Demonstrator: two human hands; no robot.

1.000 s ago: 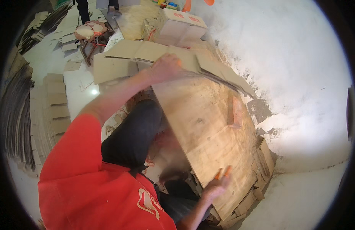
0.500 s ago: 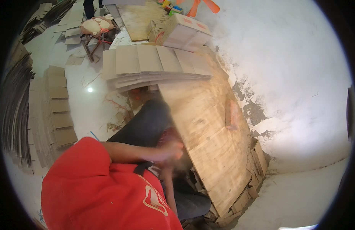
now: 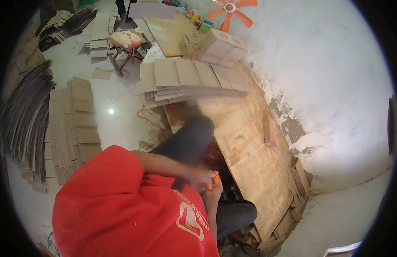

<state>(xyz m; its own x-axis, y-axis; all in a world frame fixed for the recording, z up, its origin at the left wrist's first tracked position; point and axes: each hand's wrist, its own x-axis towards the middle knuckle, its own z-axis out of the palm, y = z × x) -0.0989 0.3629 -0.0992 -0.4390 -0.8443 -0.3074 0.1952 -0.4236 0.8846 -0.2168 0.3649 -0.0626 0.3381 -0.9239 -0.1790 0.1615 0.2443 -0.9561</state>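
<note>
Over the lap, near the left edge of the table (image 3: 250,162), the head view shows the person's left hand (image 3: 202,178) and right hand (image 3: 214,192) together, touching. Orange finger covers (image 3: 216,176) show where they meet, between the two hands. The fingers of both hands look curled in and narrow, but blur and overlap hide them, so I cannot tell whether they grip the covers or anything else. For handling at the fingertips like this, it would seem best to steady one hand against the other, pinch lightly and keep each cover snug and flat.

The table is a pale, worn wooden board. A fanned stack of cardboard sheets (image 3: 190,77) lies across its far end, with a brick (image 3: 269,131) on the right side, near the stained, peeling wall (image 3: 335,85). Beyond the stack stand a carton (image 3: 224,48) and an orange fan (image 3: 229,7). On the left, dark-edged cardboard piles (image 3: 29,124) line the pale floor (image 3: 117,132); a stool (image 3: 129,58) stands farther off.
</note>
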